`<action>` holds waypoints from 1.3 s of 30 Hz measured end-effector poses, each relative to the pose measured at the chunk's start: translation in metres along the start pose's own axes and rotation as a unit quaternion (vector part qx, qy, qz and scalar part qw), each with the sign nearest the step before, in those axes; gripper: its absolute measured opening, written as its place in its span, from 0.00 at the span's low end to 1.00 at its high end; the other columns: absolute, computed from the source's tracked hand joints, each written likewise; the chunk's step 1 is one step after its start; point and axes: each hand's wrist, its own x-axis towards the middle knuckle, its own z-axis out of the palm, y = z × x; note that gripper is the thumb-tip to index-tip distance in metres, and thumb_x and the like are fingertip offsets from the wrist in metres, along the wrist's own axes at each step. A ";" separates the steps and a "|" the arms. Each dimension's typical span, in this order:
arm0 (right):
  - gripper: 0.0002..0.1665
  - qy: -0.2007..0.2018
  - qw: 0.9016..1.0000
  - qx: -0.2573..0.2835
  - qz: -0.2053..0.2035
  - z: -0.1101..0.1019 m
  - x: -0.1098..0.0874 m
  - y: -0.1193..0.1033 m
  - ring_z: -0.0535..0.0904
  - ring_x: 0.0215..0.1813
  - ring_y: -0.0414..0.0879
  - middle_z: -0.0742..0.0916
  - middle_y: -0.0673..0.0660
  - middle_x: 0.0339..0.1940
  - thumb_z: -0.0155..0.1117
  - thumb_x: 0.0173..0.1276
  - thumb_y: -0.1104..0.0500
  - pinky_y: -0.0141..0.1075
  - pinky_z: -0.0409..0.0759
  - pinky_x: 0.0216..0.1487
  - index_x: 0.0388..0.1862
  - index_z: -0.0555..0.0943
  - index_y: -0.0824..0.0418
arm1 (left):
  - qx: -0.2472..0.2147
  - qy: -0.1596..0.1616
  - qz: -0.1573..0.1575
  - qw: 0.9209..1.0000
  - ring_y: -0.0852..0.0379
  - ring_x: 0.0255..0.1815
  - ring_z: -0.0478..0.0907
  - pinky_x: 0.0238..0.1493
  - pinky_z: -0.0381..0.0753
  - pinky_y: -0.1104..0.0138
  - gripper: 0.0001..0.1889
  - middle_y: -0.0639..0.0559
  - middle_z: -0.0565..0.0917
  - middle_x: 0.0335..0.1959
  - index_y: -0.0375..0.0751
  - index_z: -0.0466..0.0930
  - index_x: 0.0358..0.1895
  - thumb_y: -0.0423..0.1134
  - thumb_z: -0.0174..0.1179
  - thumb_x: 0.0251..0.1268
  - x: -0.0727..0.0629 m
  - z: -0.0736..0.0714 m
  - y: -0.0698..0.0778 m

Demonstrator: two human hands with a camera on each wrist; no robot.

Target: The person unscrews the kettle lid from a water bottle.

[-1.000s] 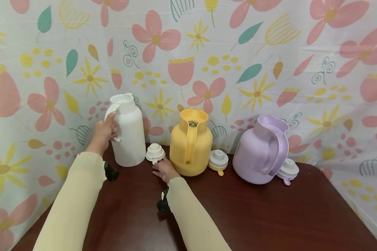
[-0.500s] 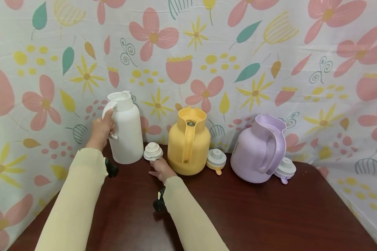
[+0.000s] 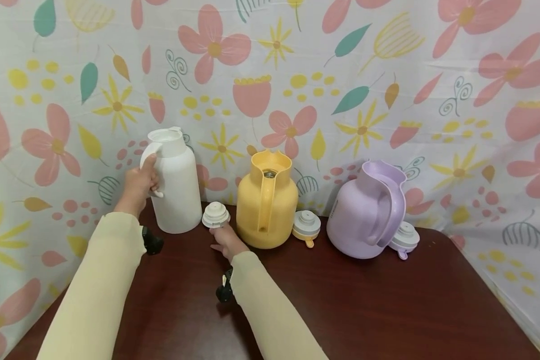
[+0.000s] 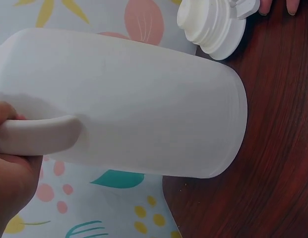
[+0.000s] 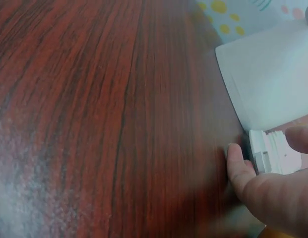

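Note:
At the left, a tall white thermos jug (image 3: pixel 176 190) stands upright on the table. My left hand (image 3: pixel 138 184) grips its handle (image 4: pixel 37 135), fingers curled round it. A white lid (image 3: pixel 216 214) with stepped rings lies to the right of the jug; its tab shows in the left wrist view. My right hand (image 3: pixel 227 241) is at the lid's near side, fingers extended. In the right wrist view the thumb (image 5: pixel 300 139) is over the lid (image 5: pixel 275 151) and a finger lies beside it, without a plain pinch. The jug's top looks white and uncovered.
A yellow thermos jug (image 3: pixel 267 210) stands right of the white lid, its own lid (image 3: pixel 306 226) beside it. Further right is a purple jug (image 3: pixel 363 215) with its lid (image 3: pixel 405 238) partly behind it. A flowered cloth (image 3: pixel 270 65) hangs behind the dark table (image 3: pixel 387 300).
The head view has shifted slightly, so everything sits a little further left and higher. The left hand keeps its grip on the handle, and the right hand stays at the white lid.

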 end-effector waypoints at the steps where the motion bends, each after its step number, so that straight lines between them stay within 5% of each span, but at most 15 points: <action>1: 0.42 0.001 1.000 -0.003 -0.001 0.001 -0.001 0.000 0.56 0.84 0.61 0.60 0.65 0.83 0.48 0.79 0.67 0.55 0.71 0.76 0.85 0.44 0.56 | 0.001 -0.001 -0.001 1.000 0.63 0.15 0.63 0.27 0.67 0.70 0.33 0.62 0.65 0.08 0.52 0.64 0.10 0.63 0.50 0.75 0.000 -0.001 0.000; 9: 0.37 0.031 0.998 -0.045 -0.014 0.012 -0.007 -0.001 0.62 0.82 0.61 0.65 0.64 0.81 0.47 0.79 0.66 0.53 0.71 0.76 0.83 0.53 0.58 | -0.011 0.011 -0.006 1.000 0.64 0.22 0.71 0.32 0.74 0.72 0.28 0.63 0.73 0.13 0.52 0.71 0.16 0.66 0.54 0.71 -0.008 -0.007 -0.002; 15: 0.36 0.045 0.996 -0.074 -0.006 0.014 -0.007 -0.002 0.61 0.82 0.60 0.64 0.64 0.81 0.46 0.78 0.65 0.51 0.70 0.77 0.82 0.54 0.62 | -0.063 -0.017 -0.005 0.998 0.67 0.34 0.73 0.44 0.72 0.73 0.19 0.67 0.78 0.21 0.54 0.78 0.27 0.60 0.56 0.72 -0.013 -0.008 -0.008; 19: 0.37 0.043 0.997 -0.064 0.013 0.008 -0.009 -0.005 0.60 0.82 0.60 0.63 0.66 0.82 0.47 0.78 0.64 0.52 0.70 0.77 0.83 0.51 0.64 | -0.057 -0.038 -0.007 0.998 0.70 0.47 0.76 0.62 0.72 0.71 0.14 0.72 0.83 0.29 0.54 0.83 0.38 0.58 0.57 0.73 -0.016 -0.011 -0.017; 22: 0.38 0.021 0.997 -0.064 0.027 -0.001 -0.015 -0.008 0.58 0.83 0.59 0.60 0.64 0.83 0.48 0.78 0.63 0.53 0.70 0.77 0.83 0.51 0.64 | -0.004 -0.042 -0.012 0.999 0.60 0.68 0.74 0.80 0.63 0.59 0.24 0.62 0.87 0.52 0.48 0.80 0.63 0.58 0.54 0.75 -0.024 -0.014 -0.023; 26: 0.38 -0.023 0.993 -0.109 0.030 -0.015 -0.032 -0.014 0.57 0.84 0.58 0.59 0.62 0.84 0.50 0.79 0.59 0.53 0.71 0.76 0.83 0.52 0.63 | 0.092 -0.038 -0.022 0.995 0.42 0.84 0.55 0.84 0.54 0.47 0.38 0.41 0.63 0.81 0.39 0.53 0.81 0.56 0.49 0.78 -0.039 -0.019 -0.032; 27: 0.38 -0.033 0.992 -0.123 0.025 -0.018 -0.038 -0.015 0.58 0.84 0.58 0.60 0.62 0.84 0.50 0.79 0.58 0.53 0.72 0.76 0.83 0.52 0.63 | 0.108 -0.041 -0.025 0.993 0.38 0.84 0.53 0.83 0.54 0.46 0.38 0.37 0.57 0.82 0.38 0.49 0.82 0.54 0.48 0.79 -0.044 -0.022 -0.034; 31: 0.37 -0.070 0.983 -0.170 -0.018 -0.034 -0.068 -0.018 0.62 0.82 0.60 0.62 0.63 0.84 0.52 0.78 0.58 0.56 0.72 0.75 0.82 0.56 0.64 | 0.166 -0.071 -0.036 0.983 0.34 0.81 0.56 0.79 0.60 0.41 0.36 0.32 0.61 0.80 0.37 0.47 0.82 0.49 0.47 0.81 -0.065 -0.030 -0.040; 35: 0.31 -0.110 0.973 -0.189 -0.072 -0.057 -0.110 -0.018 0.69 0.78 0.62 0.69 0.66 0.79 0.51 0.79 0.60 0.56 0.77 0.70 0.77 0.64 0.67 | 0.219 -0.111 -0.008 0.969 0.30 0.78 0.61 0.73 0.67 0.39 0.35 0.29 0.68 0.75 0.33 0.53 0.80 0.48 0.49 0.80 -0.088 -0.036 -0.046; 39: 0.25 -0.142 0.966 -0.191 -0.105 -0.088 -0.151 -0.012 0.81 0.65 0.57 0.79 0.70 0.69 0.50 0.80 0.59 0.47 0.84 0.60 0.70 0.71 0.69 | 0.294 -0.116 0.058 0.947 0.31 0.67 0.75 0.56 0.80 0.57 0.28 0.30 0.81 0.63 0.32 0.67 0.72 0.46 0.55 0.78 -0.110 -0.037 -0.052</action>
